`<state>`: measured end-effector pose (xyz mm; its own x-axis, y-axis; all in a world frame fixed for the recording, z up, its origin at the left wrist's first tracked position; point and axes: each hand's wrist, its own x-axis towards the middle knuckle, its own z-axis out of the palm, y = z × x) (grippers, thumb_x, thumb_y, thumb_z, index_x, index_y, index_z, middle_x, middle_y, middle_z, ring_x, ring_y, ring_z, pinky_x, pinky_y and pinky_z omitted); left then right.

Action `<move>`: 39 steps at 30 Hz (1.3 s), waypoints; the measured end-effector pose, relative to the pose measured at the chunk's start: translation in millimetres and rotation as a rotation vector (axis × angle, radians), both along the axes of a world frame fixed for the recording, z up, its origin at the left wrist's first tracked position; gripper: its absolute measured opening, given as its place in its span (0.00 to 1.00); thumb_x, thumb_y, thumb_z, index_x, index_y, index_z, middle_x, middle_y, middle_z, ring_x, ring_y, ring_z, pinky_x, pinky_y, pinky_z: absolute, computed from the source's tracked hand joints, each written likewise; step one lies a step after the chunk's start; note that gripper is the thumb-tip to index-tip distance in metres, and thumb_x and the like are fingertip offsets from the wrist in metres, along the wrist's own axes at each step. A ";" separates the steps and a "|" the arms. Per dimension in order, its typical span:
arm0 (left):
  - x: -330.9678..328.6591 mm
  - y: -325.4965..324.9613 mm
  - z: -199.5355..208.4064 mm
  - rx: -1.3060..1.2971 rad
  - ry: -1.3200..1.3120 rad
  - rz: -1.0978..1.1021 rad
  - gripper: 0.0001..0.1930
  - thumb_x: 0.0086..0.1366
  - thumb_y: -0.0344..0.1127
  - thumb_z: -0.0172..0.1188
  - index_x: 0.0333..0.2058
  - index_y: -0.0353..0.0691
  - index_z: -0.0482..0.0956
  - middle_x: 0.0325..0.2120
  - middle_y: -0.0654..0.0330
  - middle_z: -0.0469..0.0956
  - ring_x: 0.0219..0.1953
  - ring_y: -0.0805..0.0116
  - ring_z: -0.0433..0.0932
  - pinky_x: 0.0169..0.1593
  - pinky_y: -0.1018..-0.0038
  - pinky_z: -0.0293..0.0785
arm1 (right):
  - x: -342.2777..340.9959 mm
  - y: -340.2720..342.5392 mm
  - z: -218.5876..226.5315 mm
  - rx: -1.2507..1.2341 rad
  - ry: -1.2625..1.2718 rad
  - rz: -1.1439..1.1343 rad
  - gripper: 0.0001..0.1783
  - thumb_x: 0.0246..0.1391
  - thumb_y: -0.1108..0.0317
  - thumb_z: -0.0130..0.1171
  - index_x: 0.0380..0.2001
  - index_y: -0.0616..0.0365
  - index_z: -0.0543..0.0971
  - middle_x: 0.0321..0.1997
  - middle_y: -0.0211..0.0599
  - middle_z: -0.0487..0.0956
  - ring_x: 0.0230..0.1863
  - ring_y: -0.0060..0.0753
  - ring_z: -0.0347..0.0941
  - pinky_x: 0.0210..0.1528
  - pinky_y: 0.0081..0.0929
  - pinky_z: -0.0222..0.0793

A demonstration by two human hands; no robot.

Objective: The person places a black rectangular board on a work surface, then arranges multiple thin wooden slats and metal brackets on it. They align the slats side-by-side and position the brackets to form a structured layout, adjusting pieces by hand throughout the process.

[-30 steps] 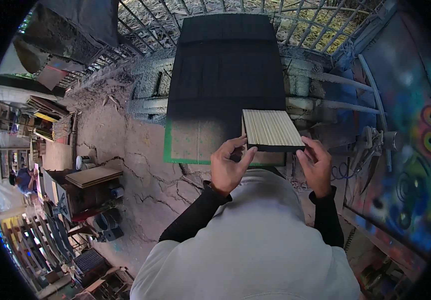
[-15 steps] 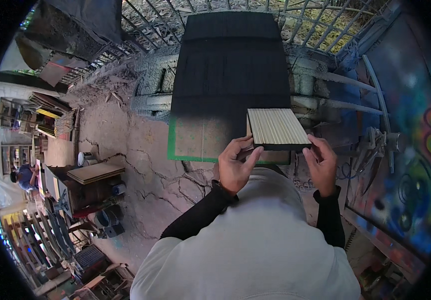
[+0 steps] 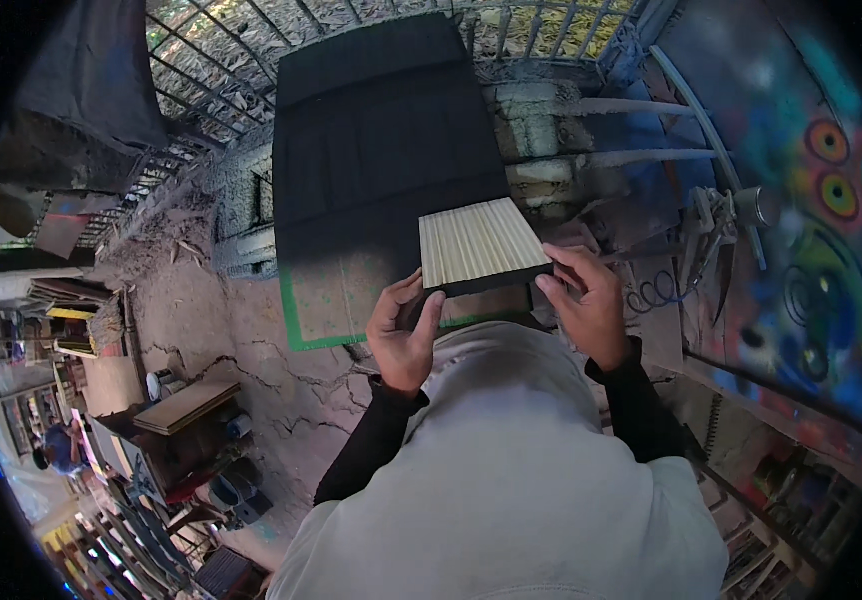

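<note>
A flat, squarish panel (image 3: 481,240) with a cream ribbed face and black edges is held up between my two hands, tilted slightly. My left hand (image 3: 403,335) grips its near left corner, with the thumb on the near black edge and the fingers at the side. At the near right corner, my right hand (image 3: 588,305) pinches the edge between thumb and fingers. Beyond and below the panel lies a large board (image 3: 381,150), mostly black, with a brownish, green-bordered near end.
What looks like a spray gun (image 3: 721,220) hangs at the right beside a coiled hose (image 3: 656,297). A paint-splashed panel (image 3: 811,260) stands farther right. Left are stacked boards (image 3: 188,407) on a bench and a person (image 3: 59,448) farther off. Metal bars (image 3: 221,50) line the far side.
My view has turned toward the right, so the board and panel appear farther left and rotated. Both hands have kept hold of the panel, which is now turned slightly.
</note>
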<state>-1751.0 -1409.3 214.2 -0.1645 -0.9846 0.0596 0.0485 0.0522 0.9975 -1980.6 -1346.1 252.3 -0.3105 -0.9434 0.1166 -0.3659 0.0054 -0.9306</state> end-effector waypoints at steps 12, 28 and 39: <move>9.7 0.0 -7.2 -0.041 -0.026 -0.039 0.10 0.62 0.19 0.60 0.42 0.28 0.75 0.52 0.44 0.75 0.54 0.63 0.76 0.58 0.70 0.71 | 10.2 14.2 -14.4 -0.019 -0.004 -0.035 0.18 0.51 0.75 0.67 0.46 0.63 0.78 0.43 0.44 0.79 0.44 0.37 0.79 0.47 0.29 0.75; 24.6 21.1 -30.8 -0.129 -0.103 -0.101 0.15 0.60 0.18 0.62 0.47 0.32 0.75 0.52 0.48 0.73 0.61 0.58 0.70 0.63 0.67 0.65 | 27.3 39.9 -45.5 0.093 -0.200 -0.068 0.23 0.51 0.83 0.62 0.52 0.65 0.74 0.50 0.39 0.74 0.54 0.29 0.72 0.56 0.24 0.71; 37.8 40.3 -46.3 -0.183 -0.373 -0.080 0.16 0.54 0.24 0.70 0.43 0.35 0.81 0.46 0.50 0.80 0.52 0.57 0.78 0.63 0.57 0.66 | 24.9 50.1 -77.0 0.095 0.033 0.003 0.24 0.48 0.81 0.64 0.51 0.61 0.76 0.46 0.42 0.77 0.48 0.36 0.75 0.49 0.29 0.72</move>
